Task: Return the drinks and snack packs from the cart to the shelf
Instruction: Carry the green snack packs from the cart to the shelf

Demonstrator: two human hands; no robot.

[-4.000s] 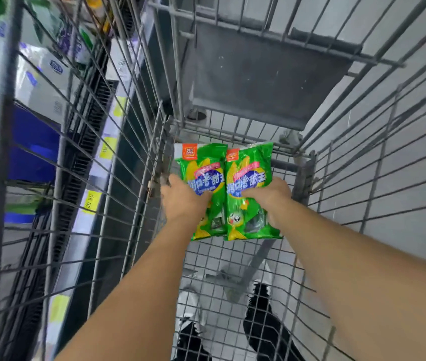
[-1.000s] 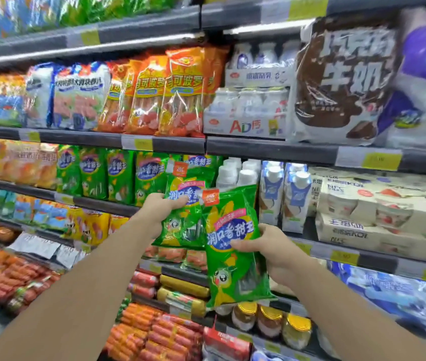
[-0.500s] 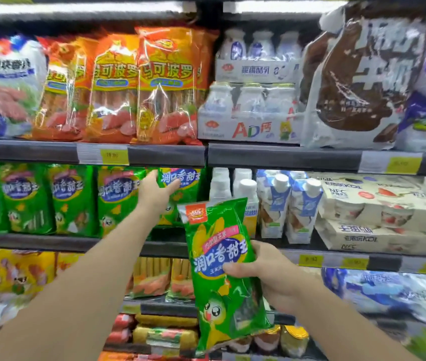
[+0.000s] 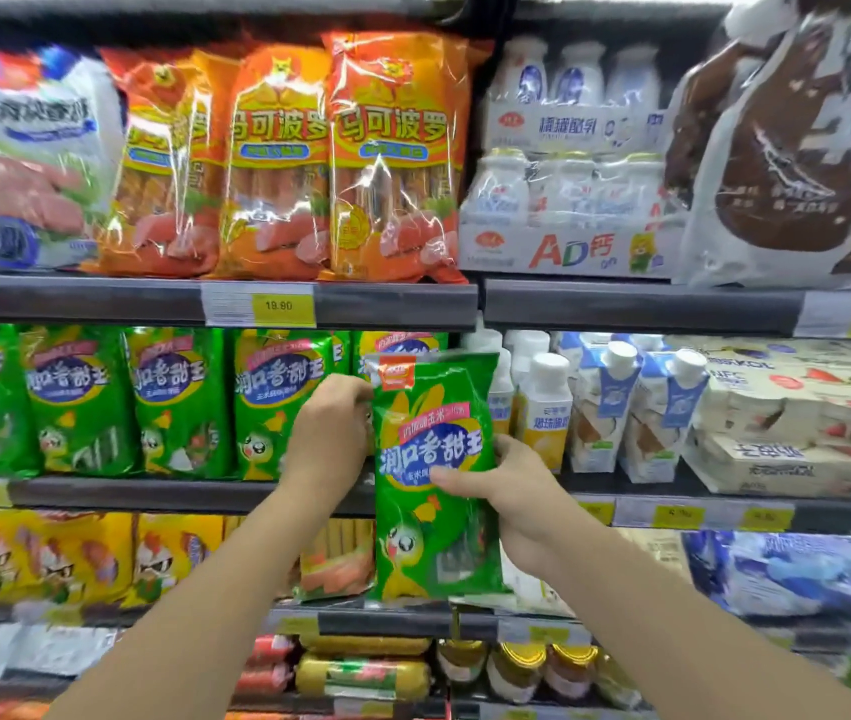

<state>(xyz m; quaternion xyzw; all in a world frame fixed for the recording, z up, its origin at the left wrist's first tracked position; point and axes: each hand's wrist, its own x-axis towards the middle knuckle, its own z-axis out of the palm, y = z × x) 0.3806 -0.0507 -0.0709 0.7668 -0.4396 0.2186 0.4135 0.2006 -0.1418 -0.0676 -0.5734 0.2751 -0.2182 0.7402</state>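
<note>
My right hand (image 4: pixel 509 493) grips a green snack pack (image 4: pixel 426 423) upright in front of the middle shelf (image 4: pixel 153 493), thumb across its front. My left hand (image 4: pixel 329 433) is at the pack's upper left edge, its fingers curled onto that edge. Behind it, a row of matching green packs (image 4: pixel 179 402) stands on the shelf, and one more green pack (image 4: pixel 402 343) peeks out just behind the held one. The cart is out of view.
Orange sausage packs (image 4: pixel 392 148) fill the shelf above, over a yellow price tag (image 4: pixel 277 305). White bottles (image 4: pixel 545 407) and small cartons (image 4: pixel 615 407) stand right of the green row. Yellow packs (image 4: pixel 49 553) and jars (image 4: pixel 522 662) sit on the lower shelves.
The view moved from the cart up to the shelf. My left hand put its green pack into the row, then came back to the second pack, which my right hand raised toward the shelf.
</note>
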